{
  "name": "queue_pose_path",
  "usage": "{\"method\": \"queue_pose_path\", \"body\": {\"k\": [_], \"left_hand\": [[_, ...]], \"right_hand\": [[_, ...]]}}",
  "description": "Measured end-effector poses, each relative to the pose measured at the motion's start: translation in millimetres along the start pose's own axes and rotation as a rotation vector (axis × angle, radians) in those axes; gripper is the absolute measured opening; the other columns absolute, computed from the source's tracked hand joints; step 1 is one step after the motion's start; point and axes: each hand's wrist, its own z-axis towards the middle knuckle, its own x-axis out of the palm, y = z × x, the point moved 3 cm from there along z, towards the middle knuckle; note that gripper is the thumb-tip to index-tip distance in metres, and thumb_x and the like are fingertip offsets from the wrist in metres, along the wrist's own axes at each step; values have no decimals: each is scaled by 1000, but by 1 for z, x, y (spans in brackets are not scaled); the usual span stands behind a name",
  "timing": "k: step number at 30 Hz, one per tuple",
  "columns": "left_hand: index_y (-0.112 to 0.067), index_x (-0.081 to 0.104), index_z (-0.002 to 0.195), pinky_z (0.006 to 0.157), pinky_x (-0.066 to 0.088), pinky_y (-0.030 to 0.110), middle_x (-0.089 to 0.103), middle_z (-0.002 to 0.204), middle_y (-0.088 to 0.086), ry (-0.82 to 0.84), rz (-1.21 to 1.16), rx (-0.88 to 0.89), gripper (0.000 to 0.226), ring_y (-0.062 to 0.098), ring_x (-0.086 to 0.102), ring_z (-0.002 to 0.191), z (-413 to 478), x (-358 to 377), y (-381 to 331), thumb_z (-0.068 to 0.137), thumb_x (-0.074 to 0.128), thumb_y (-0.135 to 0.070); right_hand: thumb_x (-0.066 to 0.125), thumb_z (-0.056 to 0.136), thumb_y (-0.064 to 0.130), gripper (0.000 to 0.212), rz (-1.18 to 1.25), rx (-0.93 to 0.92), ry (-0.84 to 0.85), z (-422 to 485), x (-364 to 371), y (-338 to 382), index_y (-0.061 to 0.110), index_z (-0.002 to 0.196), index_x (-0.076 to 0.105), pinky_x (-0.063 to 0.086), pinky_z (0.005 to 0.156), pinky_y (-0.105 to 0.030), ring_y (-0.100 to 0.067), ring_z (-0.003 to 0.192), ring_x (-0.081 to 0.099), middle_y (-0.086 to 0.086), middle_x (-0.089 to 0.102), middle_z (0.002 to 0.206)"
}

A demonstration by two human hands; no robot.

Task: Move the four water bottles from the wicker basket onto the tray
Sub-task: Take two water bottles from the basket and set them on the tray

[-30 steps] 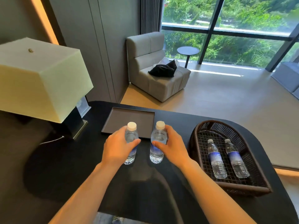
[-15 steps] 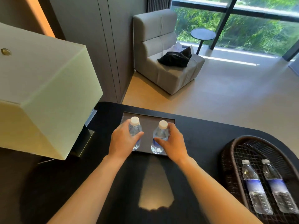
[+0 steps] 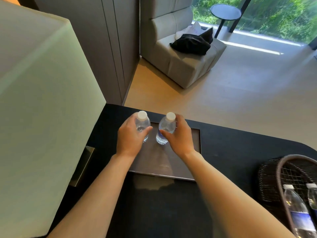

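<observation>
My left hand (image 3: 131, 139) grips a clear water bottle (image 3: 142, 123) with a white cap, held upright over the far left part of the dark tray (image 3: 194, 140). My right hand (image 3: 178, 136) grips a second upright bottle (image 3: 166, 128) just to its right, its base on or just above the tray. The dark wicker basket (image 3: 269, 179) sits at the lower right edge. Two more bottles lie in it: one with a blue label (image 3: 297, 210) and another (image 3: 313, 196) cut off by the frame.
A large pale lampshade (image 3: 42, 109) fills the left side, close to my left arm, with its metal base (image 3: 82, 167) beside the tray. The dark counter (image 3: 231, 148) ends just beyond the tray. Past it are a wooden floor, a grey armchair (image 3: 185, 59) and a round side table (image 3: 225, 12).
Both hands carried their bottles forward from the counter onto the tray and further toward its far edge. The view shifted left and down, so the basket slid to the lower right.
</observation>
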Motion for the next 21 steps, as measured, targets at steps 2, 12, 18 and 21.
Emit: {"method": "queue_pose_path", "body": {"k": [2, 12, 18, 21], "left_hand": [[-22, 61, 126, 85, 47, 17, 69, 115, -5, -12, 7, 2, 59, 3, 59, 104, 8, 5, 8, 75, 87, -36], [-15, 63, 127, 88, 54, 28, 69, 116, 0, -47, -14, 32, 59, 14, 63, 108, 37, 16, 17, 77, 87, -33], [-13, 61, 131, 90, 53, 26, 68, 122, 2, -32, -29, 24, 62, 17, 63, 113, 44, 16, 17, 78, 87, -32], [-12, 60, 132, 92, 53, 27, 67, 123, 2, -29, -48, 13, 64, 17, 62, 114, 45, 16, 16, 78, 87, -31]], "right_hand": [[90, 79, 22, 63, 7, 8, -2, 9, 9, -4, 23, 131, 54, 49, 96, -30, -11, 110, 57, 12, 59, 118], [90, 79, 20, 67, 1, -8, -47, 33, 30, -4, 20, 134, 51, 48, 98, -32, -12, 114, 55, -3, 64, 131], [90, 80, 20, 69, -22, -16, -51, 41, 34, -1, 19, 135, 50, 48, 100, -33, -17, 118, 57, -5, 63, 133], [90, 79, 19, 69, -29, -30, -64, 41, 36, 1, 16, 136, 50, 47, 96, -29, -16, 115, 57, -6, 63, 131]]}}
